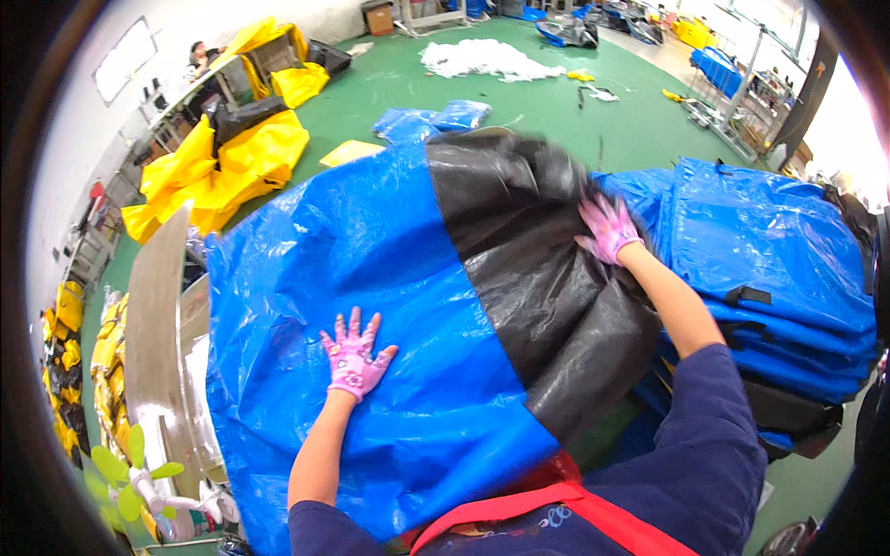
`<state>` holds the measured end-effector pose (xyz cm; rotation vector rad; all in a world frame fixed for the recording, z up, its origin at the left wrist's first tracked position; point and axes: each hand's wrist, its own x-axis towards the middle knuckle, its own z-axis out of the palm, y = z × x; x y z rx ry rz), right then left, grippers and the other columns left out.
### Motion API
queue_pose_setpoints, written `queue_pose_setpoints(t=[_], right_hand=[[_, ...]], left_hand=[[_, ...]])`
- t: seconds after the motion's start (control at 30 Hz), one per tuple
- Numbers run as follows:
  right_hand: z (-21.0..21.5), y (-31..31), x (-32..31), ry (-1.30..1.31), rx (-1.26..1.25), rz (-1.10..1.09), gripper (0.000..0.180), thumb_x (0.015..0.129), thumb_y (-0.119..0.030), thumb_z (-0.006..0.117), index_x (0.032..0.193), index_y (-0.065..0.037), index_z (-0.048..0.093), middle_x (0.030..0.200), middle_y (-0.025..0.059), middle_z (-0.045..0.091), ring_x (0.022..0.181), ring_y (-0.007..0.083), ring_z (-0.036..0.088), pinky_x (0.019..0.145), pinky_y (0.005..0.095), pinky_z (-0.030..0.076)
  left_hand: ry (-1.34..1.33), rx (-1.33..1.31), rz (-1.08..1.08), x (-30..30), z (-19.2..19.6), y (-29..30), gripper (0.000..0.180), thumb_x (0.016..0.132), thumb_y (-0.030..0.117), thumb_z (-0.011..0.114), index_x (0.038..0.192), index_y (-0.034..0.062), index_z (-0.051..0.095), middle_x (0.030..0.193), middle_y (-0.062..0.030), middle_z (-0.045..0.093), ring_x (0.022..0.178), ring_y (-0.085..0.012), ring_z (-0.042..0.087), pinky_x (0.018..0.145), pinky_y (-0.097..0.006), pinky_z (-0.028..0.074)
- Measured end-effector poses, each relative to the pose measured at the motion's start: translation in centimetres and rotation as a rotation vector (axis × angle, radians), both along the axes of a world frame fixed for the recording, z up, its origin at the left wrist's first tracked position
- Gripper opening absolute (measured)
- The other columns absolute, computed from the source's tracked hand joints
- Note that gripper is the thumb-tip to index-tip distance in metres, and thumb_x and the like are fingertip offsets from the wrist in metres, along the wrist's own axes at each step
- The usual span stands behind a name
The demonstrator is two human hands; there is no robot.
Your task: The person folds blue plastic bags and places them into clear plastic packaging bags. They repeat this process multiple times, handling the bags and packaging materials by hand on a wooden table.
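Observation:
A large sheet of shiny blue tarpaulin [417, 371] with a wide black panel [519, 259] along its right side lies spread in front of me. My left hand [357, 357], in a pink patterned glove, rests flat on the blue part with fingers spread. My right hand [609, 229], in a matching glove, lies on the bunched black panel near its far right edge, fingers apart. Folds run through the black material beneath that hand, and its far edge is blurred.
To my right stands a stack of folded blue tarpaulin pieces [769, 250] with black straps. Yellow sheets [222, 171] heap at the left. A green-bladed fan [134, 482] is at lower left. White material [487, 58] lies on the green floor [547, 120]. A person [198, 60] is far left.

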<state>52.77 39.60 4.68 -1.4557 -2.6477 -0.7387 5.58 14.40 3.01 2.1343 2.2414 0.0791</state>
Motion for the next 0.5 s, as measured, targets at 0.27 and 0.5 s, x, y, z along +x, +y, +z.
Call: queue_pose_setpoints(t=[0.27,0.5], right_hand=[[1.0,2.0,-8.1,0.037,-0.122,0.254,0.059,0.09,-0.053,0.048,0.132,-0.011,0.053,0.148,0.0083,0.037,0.137,0.026,0.033,0.108,0.0575,0.024],[10.0,11.4,-21.9,0.495,-0.644,0.439,0.039,0.089,-0.044,0.058,0.108,-0.012,0.067,0.102,0.0183,0.066,0.095,0.033,0.062,0.085,0.0417,0.05]], left_hand=[[-0.02,-0.068,0.093,-1.1,-1.2,0.0,0.074,0.08,0.052,0.06,0.144,0.0213,0.039,0.155,-0.0147,0.022,0.143,-0.041,0.016,0.112,-0.063,0.005],[-0.011,-0.034,0.027,-2.3,-1.7,-0.5,0.075,0.08,0.054,0.059,0.143,0.018,0.042,0.151,-0.0198,0.028,0.138,-0.046,0.022,0.11,-0.064,0.008]])
